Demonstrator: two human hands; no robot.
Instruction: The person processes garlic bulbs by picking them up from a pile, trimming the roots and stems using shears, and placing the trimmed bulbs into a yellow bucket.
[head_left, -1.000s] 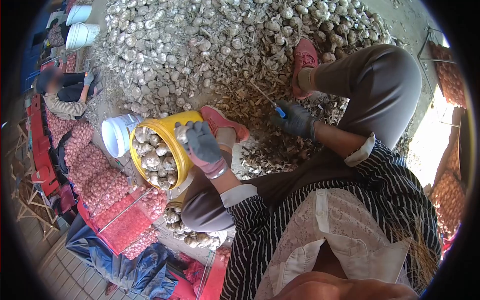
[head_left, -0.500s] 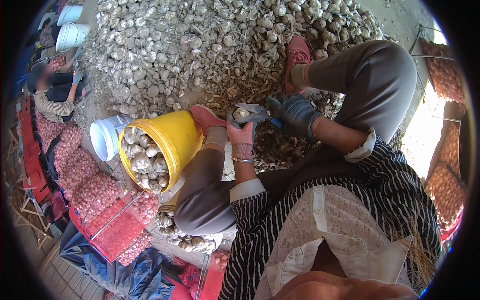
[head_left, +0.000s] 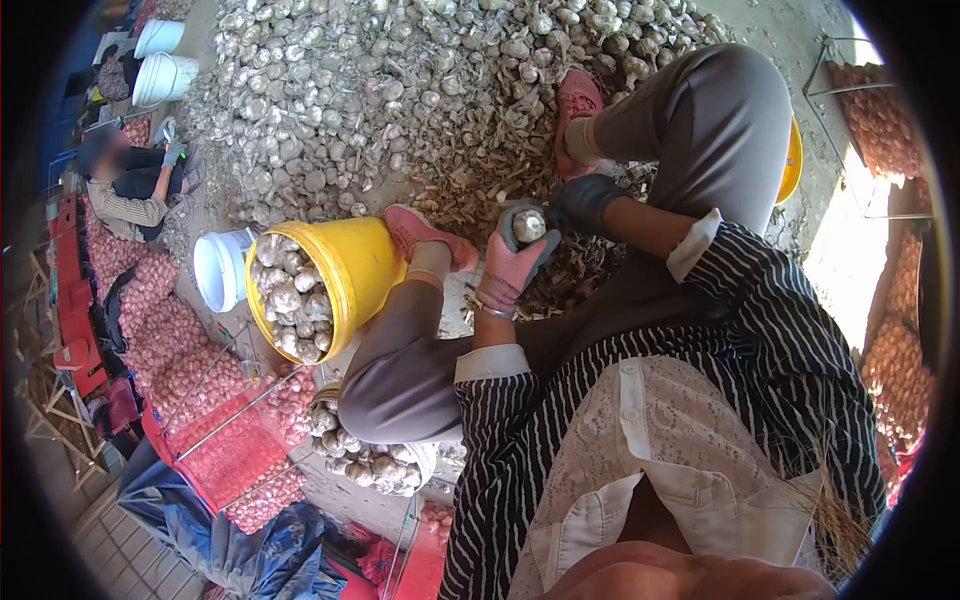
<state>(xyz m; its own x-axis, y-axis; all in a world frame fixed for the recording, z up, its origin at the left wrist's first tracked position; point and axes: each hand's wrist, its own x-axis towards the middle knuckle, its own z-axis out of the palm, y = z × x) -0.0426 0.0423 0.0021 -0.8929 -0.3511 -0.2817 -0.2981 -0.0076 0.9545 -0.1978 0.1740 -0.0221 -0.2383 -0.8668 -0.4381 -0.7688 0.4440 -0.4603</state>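
My left hand (head_left: 512, 258), in a pink and grey glove, is closed round a whitish garlic bulb (head_left: 528, 226). The bulb's trimmed face points up at me between thumb and fingers. Close beside it on the right is my right hand (head_left: 588, 205), in a dark grey glove, with its fingers curled. The pruning shears seen in it half a second ago are hidden behind the glove now. Dry husks and leaf scraps (head_left: 560, 275) lie on the ground beneath both hands. A large heap of garlic bulbs (head_left: 330, 110) spreads out in front of me.
By my left foot, a yellow bucket (head_left: 365, 265) full of bulbs leans over. A white bucket (head_left: 212, 275) stands beside it. Red net sacks (head_left: 165, 350) line the left side. Further off sits another person (head_left: 125, 195). Behind my right knee shows another yellow bucket (head_left: 792, 165).
My left hand has turned and lifted the bulb slightly to the right. The shears' blades have left the bulb and dropped from sight. My view and right knee have shifted, revealing a yellow rim.
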